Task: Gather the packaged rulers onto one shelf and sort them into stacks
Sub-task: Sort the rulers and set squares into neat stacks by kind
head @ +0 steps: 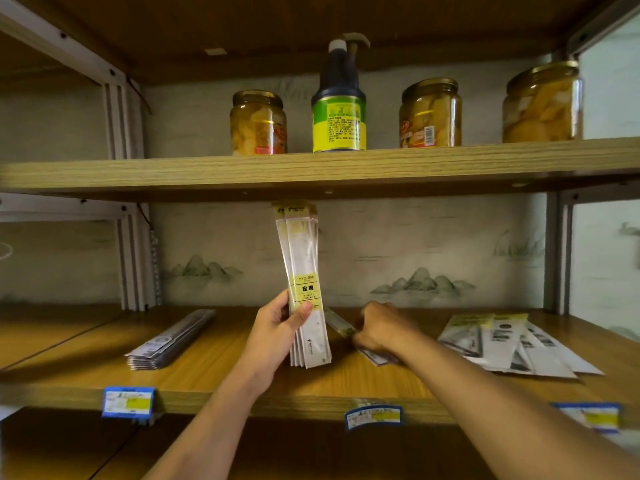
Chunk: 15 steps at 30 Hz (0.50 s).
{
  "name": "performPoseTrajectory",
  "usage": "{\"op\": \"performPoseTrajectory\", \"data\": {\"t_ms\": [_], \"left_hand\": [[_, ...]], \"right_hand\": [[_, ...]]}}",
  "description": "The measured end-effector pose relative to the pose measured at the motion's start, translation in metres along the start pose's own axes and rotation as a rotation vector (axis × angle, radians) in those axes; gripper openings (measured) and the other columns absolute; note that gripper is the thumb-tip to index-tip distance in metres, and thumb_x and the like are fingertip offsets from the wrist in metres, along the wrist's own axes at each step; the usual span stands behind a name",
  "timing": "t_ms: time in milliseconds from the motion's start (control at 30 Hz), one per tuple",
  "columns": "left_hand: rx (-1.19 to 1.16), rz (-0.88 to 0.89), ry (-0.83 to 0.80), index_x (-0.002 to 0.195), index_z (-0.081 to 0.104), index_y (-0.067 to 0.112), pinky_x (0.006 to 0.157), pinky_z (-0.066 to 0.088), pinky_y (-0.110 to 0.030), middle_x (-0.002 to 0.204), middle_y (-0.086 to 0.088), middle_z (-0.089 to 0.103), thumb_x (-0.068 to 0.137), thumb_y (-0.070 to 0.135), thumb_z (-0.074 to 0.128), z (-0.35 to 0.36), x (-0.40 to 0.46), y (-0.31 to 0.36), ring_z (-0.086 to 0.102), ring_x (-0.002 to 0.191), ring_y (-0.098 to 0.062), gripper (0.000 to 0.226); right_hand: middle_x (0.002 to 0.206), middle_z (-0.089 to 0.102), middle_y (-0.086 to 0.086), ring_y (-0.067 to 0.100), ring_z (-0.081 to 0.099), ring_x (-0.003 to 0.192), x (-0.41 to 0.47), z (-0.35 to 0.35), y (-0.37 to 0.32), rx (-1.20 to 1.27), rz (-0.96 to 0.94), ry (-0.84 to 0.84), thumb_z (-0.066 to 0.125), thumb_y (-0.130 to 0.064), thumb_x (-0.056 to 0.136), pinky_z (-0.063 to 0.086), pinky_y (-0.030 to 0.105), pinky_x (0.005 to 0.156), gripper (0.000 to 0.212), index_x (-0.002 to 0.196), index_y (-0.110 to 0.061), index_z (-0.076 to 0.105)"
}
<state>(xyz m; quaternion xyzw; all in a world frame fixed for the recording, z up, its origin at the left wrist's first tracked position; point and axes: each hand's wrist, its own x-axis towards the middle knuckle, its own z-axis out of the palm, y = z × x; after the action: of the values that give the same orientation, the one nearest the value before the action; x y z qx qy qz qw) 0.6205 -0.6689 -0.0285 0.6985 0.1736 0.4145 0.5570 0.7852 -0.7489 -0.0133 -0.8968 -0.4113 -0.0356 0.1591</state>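
Two outstretched arms: left hand point(277, 323) grip clamped around upright ruler bundle point(304, 289), right hand point(381, 327) pinching flat rulers point(346, 329).

Across the lower frame, your wooden shelf point(214, 372) carries a neat grey ruler stack point(169, 341) at left and a loose fan of packaged rulers point(512, 344) at right. The upper shelf point(311, 168) bears three jars point(258, 123) and a dark bottle point(338, 109).

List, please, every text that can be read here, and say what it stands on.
"定規": yellow label on the ruler packs in the left hand.
Smaller print there: too small.
Bottle, jars, price tags, other packs: blurred.
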Motion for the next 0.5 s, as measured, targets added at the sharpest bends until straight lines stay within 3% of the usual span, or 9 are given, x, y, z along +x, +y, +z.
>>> {"op": "performPoseTrajectory", "data": {"t_ms": [133, 200, 267, 333, 400, 433, 500], "left_hand": [[-0.007, 0.001, -0.017, 0.118, 0.060, 0.040, 0.090, 0.050, -0.034, 0.114, 0.013, 0.070, 0.096, 0.022, 0.056, -0.001, 0.000, 0.001, 0.063, 0.109, -0.008, 0.029], [-0.009, -0.005, -0.021, 0.120, 0.059, 0.038, 0.087, 0.049, -0.032, 0.115, 0.013, 0.069, 0.096, 0.022, 0.056, -0.001, 0.000, 0.002, 0.062, 0.109, -0.008, 0.030], [-0.010, -0.012, -0.022, 0.124, 0.058, 0.037, 0.086, 0.049, -0.032, 0.116, 0.013, 0.069, 0.096, 0.022, 0.056, -0.001, 0.000, 0.002, 0.061, 0.111, -0.008, 0.032], [-0.008, -0.008, -0.023, 0.124, 0.058, 0.037, 0.083, 0.049, -0.029, 0.118, 0.014, 0.068, 0.096, 0.022, 0.055, 0.000, -0.001, 0.003, 0.060, 0.111, -0.007, 0.032], [0.001, -0.002, -0.028, 0.127, 0.058, 0.035, 0.081, 0.047, -0.028, 0.120, 0.014, 0.067, 0.096, 0.023, 0.055, 0.000, -0.001, 0.003, 0.059, 0.111, -0.005, 0.033], [0.006, -0.001, -0.029, 0.129, 0.057, 0.034, 0.081, 0.047, -0.028, 0.120, 0.014, 0.066, 0.096, 0.023, 0.055, 0.001, -0.002, 0.003, 0.058, 0.111, -0.005, 0.034], [0.010, 0.000, -0.028, 0.129, 0.057, 0.034, 0.081, 0.046, -0.029, 0.120, 0.014, 0.066, 0.096, 0.023, 0.055, 0.001, -0.003, 0.003, 0.058, 0.110, -0.004, 0.034]], "right_hand": [[0.113, 0.063, 0.010, 0.027, 0.064, 0.099, 0.003, -0.013, -0.002, -0.057, 0.035, -0.041, 0.068, -0.017, 0.081, 0.053, 0.029, 0.076, 0.037, 0.115, -0.011, 0.056], [0.096, 0.064, 0.008, 0.022, 0.064, 0.082, 0.005, -0.024, -0.001, -0.044, 0.030, -0.105, 0.071, -0.016, 0.082, 0.049, 0.020, 0.059, 0.038, 0.115, -0.008, 0.054], [0.076, 0.055, 0.003, 0.016, 0.057, 0.067, 0.005, -0.030, -0.002, -0.031, 0.040, -0.179, 0.073, -0.012, 0.082, 0.045, 0.021, 0.047, 0.028, 0.100, -0.007, 0.053], [0.084, 0.055, 0.005, 0.019, 0.056, 0.079, 0.005, -0.030, -0.003, -0.086, 0.022, -0.239, 0.075, -0.013, 0.081, 0.049, 0.028, 0.063, 0.026, 0.095, -0.006, 0.054], [0.089, 0.057, 0.010, 0.022, 0.057, 0.085, 0.004, -0.027, -0.003, -0.063, -0.001, -0.240, 0.069, -0.008, 0.084, 0.047, 0.029, 0.065, 0.017, 0.093, -0.005, 0.055], [0.091, 0.058, 0.012, 0.024, 0.058, 0.087, 0.003, -0.026, 0.000, -0.025, -0.004, -0.225, 0.062, -0.006, 0.087, 0.045, 0.028, 0.064, 0.012, 0.096, -0.002, 0.056], [0.107, 0.062, 0.016, 0.028, 0.061, 0.099, 0.002, -0.023, 0.009, 0.109, -0.008, -0.130, 0.053, -0.010, 0.092, 0.045, 0.029, 0.071, 0.024, 0.113, -0.001, 0.058]]}}
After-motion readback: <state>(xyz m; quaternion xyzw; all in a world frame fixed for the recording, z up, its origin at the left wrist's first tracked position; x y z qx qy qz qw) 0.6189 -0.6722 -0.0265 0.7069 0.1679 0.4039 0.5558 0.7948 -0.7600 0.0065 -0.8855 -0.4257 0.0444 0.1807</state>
